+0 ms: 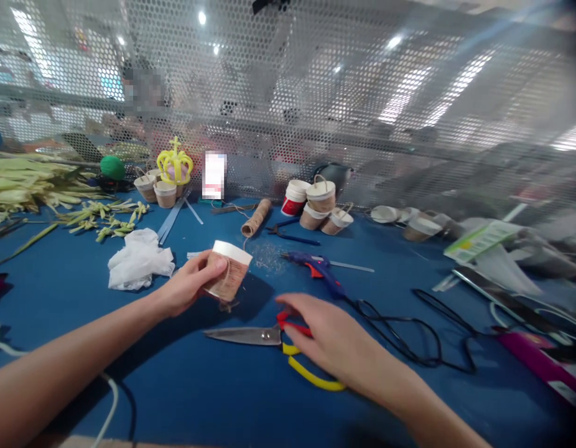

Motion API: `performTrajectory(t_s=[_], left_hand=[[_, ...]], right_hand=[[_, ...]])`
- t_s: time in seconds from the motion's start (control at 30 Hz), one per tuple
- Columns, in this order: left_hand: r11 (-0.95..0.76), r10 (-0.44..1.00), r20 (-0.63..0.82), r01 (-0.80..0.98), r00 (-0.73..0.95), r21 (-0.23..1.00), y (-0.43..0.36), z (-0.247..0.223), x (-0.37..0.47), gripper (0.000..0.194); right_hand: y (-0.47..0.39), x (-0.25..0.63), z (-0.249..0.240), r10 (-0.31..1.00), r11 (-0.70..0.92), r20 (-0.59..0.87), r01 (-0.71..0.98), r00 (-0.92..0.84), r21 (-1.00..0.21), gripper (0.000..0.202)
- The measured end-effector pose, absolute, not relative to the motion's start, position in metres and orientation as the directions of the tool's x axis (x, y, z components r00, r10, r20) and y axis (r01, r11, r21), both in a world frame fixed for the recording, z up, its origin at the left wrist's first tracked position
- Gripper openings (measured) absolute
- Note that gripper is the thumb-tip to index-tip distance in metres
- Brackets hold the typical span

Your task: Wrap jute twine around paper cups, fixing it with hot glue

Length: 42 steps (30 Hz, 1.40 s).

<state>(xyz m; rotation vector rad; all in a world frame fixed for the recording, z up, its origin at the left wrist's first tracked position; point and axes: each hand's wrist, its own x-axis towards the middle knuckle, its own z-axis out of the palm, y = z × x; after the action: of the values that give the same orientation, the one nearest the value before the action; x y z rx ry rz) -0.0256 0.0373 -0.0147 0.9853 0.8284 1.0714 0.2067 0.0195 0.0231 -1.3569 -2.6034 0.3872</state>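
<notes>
Between the thumb and fingers of my left hand [195, 283] is a small paper cup [228, 274], tilted, with a white rim and brown twine wrapped about its side. A strand of twine runs from it toward a brown twine roll [256, 219]. My right hand [328, 336] is lower right, its thumb and curled fingers around the red handle of a pair of scissors [250, 336]. The blades point left, and the yellow handle shows below my hand. Just beyond my right hand lies a blue glue gun [318, 267] with a clear glue stick in its back end.
Several twine-wrapped cups [320, 205] stand at the back, near dark pliers [292, 235]. A crumpled white cloth [141, 260] lies left. Pale husks [31, 180] and a yellow crown [175, 165] are behind it. A black cord [409, 348] loops at right; perforated metal sheeting [269, 93] rises behind.
</notes>
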Motion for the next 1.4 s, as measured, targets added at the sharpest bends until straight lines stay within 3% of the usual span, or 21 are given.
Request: performTrajectory(t_s=[0.13,0.3,0.4,0.57,0.77,0.87,0.97,1.07,1.23,1.4], left_hand=[[0.101,0.984,-0.032,-0.404,0.174,0.909,0.044,-0.015,-0.03,0.03],[-0.074,0.997,0.076,-0.419,-0.014,0.905,0.053,-0.012,-0.041,0.033],[-0.086,0.996,0.081,-0.415,-0.027,0.906,0.056,-0.013,-0.045,0.035],[-0.051,0.998,0.062,-0.418,0.012,0.907,0.057,-0.016,-0.046,0.038],[-0.004,0.999,-0.01,-0.427,-0.032,0.904,0.061,-0.019,-0.047,0.037],[0.047,0.999,-0.052,-0.429,0.0,0.902,0.06,-0.02,-0.045,0.038],[0.08,0.996,-0.058,-0.433,0.063,0.898,0.055,-0.019,-0.041,0.04],[0.109,0.989,-0.058,-0.407,0.135,0.907,0.05,-0.018,-0.036,0.042],[0.135,0.975,-0.055,-0.379,0.215,0.916,0.043,-0.018,-0.03,0.04],[0.131,0.972,-0.052,-0.345,0.229,0.93,0.041,-0.021,-0.026,0.043]], right_hand=[[0.008,0.215,0.01,0.784,0.593,-0.088,0.783,-0.614,-0.188,0.055],[0.007,0.215,0.01,0.764,0.607,-0.167,0.782,-0.623,-0.141,0.064],[0.008,0.216,0.012,0.761,0.582,-0.222,0.793,-0.61,-0.183,0.066],[0.004,0.225,0.016,0.796,0.498,-0.194,0.803,-0.573,-0.328,0.066],[0.003,0.242,0.024,0.75,0.129,-0.38,0.683,-0.541,-0.719,0.052],[0.008,0.242,0.026,0.772,0.032,-0.277,0.469,-0.573,-0.882,0.043],[0.02,0.232,0.029,0.834,0.084,-0.131,0.359,-0.536,-0.93,0.042],[0.033,0.22,0.032,0.854,0.248,-0.03,0.457,-0.519,-0.854,0.045],[0.044,0.203,0.024,0.827,0.533,0.2,0.621,-0.525,-0.575,0.065],[0.043,0.195,0.013,0.76,0.648,0.332,0.687,-0.558,-0.329,0.051]])
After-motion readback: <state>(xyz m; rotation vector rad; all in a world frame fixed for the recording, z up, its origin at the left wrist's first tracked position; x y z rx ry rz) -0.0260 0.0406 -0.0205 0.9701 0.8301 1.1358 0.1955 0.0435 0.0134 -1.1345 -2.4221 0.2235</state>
